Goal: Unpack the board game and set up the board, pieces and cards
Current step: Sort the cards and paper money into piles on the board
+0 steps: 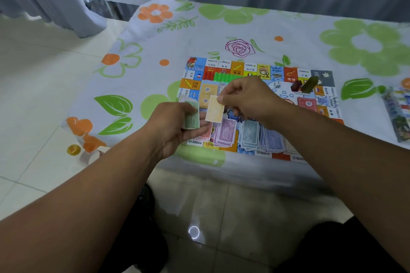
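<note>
head view: the right hand (248,97) pinches a yellow note (214,109) by its top edge between thumb and fingertips, and the note hangs upright just above the board. at its 9 o'clock, nearly touching, the left hand (175,126) curls round a small stack of green notes (191,117), thumb on top. under both hands lies the game board (238,68), flat on a flowered tablecloth (155,68). along the board's 6 o'clock edge four loose piles of notes sit side by side: a pink pile (205,134) partly under the left fingers, then a purple pile (225,132), a pale teal pile (250,133) and a blue pile (273,139). towards 12 o'clock from the hands lie a row of green plastic houses (224,77) and, just beside them at 9 o'clock, red houses (208,74). a yellow card deck (208,93) lies behind the held note. a white die (276,84) sits at 2 o'clock of the right hand, with a dark red piece (296,86) and an olive green piece (309,83) touching each other beyond it. a red card deck (307,103) lies at 3 o'clock. well apart, at the tablecloth's 3 o'clock edge, lies a clear plastic bag (397,115).
</note>
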A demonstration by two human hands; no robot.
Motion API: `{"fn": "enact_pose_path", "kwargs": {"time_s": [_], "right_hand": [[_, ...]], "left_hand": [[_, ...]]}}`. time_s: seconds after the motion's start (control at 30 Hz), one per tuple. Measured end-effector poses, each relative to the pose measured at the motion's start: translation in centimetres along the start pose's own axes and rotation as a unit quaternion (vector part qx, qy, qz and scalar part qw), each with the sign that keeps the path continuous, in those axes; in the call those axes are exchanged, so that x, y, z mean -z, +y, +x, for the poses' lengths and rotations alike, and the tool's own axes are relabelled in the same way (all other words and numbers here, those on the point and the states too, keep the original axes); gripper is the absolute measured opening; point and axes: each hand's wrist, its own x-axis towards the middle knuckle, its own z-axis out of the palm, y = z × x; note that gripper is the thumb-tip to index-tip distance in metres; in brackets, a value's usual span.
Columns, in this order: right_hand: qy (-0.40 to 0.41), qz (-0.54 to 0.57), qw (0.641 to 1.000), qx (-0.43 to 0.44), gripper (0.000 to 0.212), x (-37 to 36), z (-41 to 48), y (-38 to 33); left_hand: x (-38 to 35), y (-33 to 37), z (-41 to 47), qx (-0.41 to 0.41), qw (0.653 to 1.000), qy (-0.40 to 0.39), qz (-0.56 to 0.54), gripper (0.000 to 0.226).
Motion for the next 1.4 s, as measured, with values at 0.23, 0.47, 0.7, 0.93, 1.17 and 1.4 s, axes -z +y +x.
{"fn": "enact_pose_path", "kwargs": {"time_s": [0.23, 0.47, 0.7, 0.93, 1.17, 1.4], "right_hand": [[0.029, -0.034, 0.999, -0.030, 0.012, 4.4, -1.8, 2.1], [0.053, -0.052, 0.996, -0.045, 0.006, 7.6, -3.3, 4.1], [0.059, -0.066, 0.994, -0.059, 0.006, 9.7, -4.5, 5.6], [0.061, -0.087, 0.993, -0.048, 0.003, 11.2, -5.8, 6.7], [0.059, -0.148, 0.985, -0.073, 0.006, 11.9, -5.8, 8.2], [0.047, -0.096, 0.994, -0.028, 0.013, 10.8, -6.1, 6.7]], "left_hand": [[-2.8, -0.7, 0.0, 0.020, 0.999, -0.026, 0.008, 0.026], [-5.8, -1.7, 0.1, 0.040, 0.998, -0.051, 0.025, 0.023], [-8.1, -2.3, 0.3, 0.050, 0.995, -0.076, 0.033, 0.030], [-10.3, -3.2, 0.3, 0.062, 0.992, -0.097, 0.042, 0.031], [-11.8, -3.9, 0.2, 0.070, 0.989, -0.118, 0.061, 0.018], [-11.8, -4.2, 0.5, 0.062, 0.987, -0.129, 0.076, 0.020]]}}
